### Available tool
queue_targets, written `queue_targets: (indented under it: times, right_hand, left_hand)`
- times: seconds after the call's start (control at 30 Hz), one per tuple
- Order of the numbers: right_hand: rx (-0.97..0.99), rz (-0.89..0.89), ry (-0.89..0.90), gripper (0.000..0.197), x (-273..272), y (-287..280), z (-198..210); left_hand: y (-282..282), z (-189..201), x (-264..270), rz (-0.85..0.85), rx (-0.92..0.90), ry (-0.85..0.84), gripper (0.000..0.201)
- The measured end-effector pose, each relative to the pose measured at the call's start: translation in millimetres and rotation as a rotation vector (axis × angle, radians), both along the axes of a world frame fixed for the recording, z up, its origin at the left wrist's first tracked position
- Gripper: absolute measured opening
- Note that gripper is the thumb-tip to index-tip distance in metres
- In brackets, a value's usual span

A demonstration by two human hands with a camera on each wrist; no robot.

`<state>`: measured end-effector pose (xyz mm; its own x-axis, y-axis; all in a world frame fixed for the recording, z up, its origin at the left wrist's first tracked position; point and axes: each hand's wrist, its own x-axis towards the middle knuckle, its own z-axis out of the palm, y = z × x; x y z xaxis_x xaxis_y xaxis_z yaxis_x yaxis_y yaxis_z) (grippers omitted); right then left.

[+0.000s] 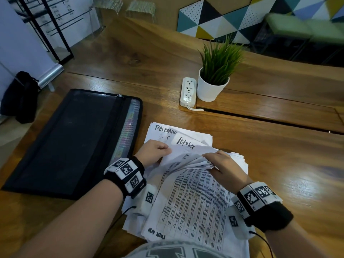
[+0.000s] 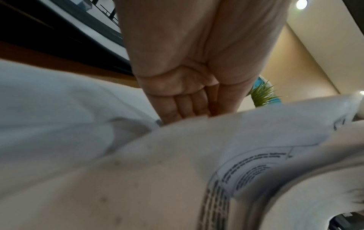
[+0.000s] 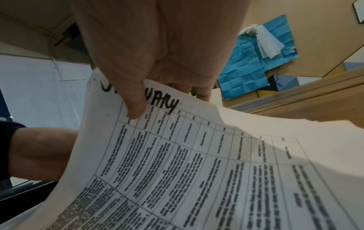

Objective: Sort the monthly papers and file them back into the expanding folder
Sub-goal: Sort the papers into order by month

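A loose pile of white printed papers lies on the wooden table in front of me, with sheets headed "December" and "October" at its far end. My right hand pinches the lifted edges of several sheets; in the right wrist view its thumb presses on a table-printed sheet whose heading ends in "uary". My left hand grips the raised left edge of the upper sheets, fingers curled over paper. The black expanding folder lies flat to the left, coloured tabs showing along its right side.
A white power strip and a potted green plant stand beyond the papers. A black bag sits off the table's left edge. Bare wood stretches to the right of the pile.
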<state>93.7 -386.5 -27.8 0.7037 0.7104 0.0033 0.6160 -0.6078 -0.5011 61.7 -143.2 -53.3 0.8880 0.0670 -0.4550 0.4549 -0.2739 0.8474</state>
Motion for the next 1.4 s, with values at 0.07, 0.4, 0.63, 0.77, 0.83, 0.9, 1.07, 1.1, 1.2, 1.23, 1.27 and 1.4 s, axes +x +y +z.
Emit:
queue_targets:
  times: [0.07, 0.4, 0.63, 0.77, 0.83, 0.9, 1.07, 1.1, 1.2, 1.23, 1.27, 1.4]
  right_hand:
    - [0.005, 0.009, -0.025, 0.027, 3, 3, -2]
    - [0.084, 0.066, 0.01, 0.035, 4, 4, -6]
    - [0.119, 0.073, 0.04, 0.029, 4, -4, -12]
    - [0.172, 0.054, -0.048, 0.028, 3, -2, -15]
    - [0.188, 0.044, -0.065, 0.03, 3, -1, -18]
    - [0.208, 0.041, -0.078, 0.036, 2, 1, -17]
    - [0.203, 0.019, -0.091, 0.044, 7, 2, -16]
    - [0.196, 0.018, -0.061, 0.049, 8, 2, -16]
    - [0.189, 0.08, -0.044, 0.04, 9, 2, -9]
    - [0.184, 0.097, -0.046, 0.037, 9, 3, -6]
    - [0.18, 0.106, -0.039, 0.034, 7, 2, -3]
    - [0.188, 0.102, 0.01, 0.026, 3, -2, -1]
  left_hand:
    - [3, 2, -5, -0.018, -0.086, 0.003, 0.02]
    - [1, 13, -20, -0.193, -0.101, 0.003, 0.023]
    - [-6, -1, -8, 0.053, 0.199, -0.049, 0.03]
    - [-9, -5, -11, 0.079, 0.148, -0.116, 0.013]
    - [-9, -4, -15, 0.11, 0.057, -0.128, 0.038]
    - [-6, 0, -18, 0.076, -0.018, -0.109, 0.038]
    - [-4, 15, -25, -0.043, -0.243, 0.009, 0.038]
    - [-5, 15, -27, -0.058, -0.259, 0.047, 0.043]
    - [-8, 12, -29, -0.08, -0.149, 0.052, 0.054]
    - [-7, 7, -28, -0.06, -0.057, -0.007, 0.048]
    - [-6, 4, -25, -0.024, 0.044, -0.064, 0.036]
    - [-6, 2, -17, 0.125, 0.291, -0.04, 0.045]
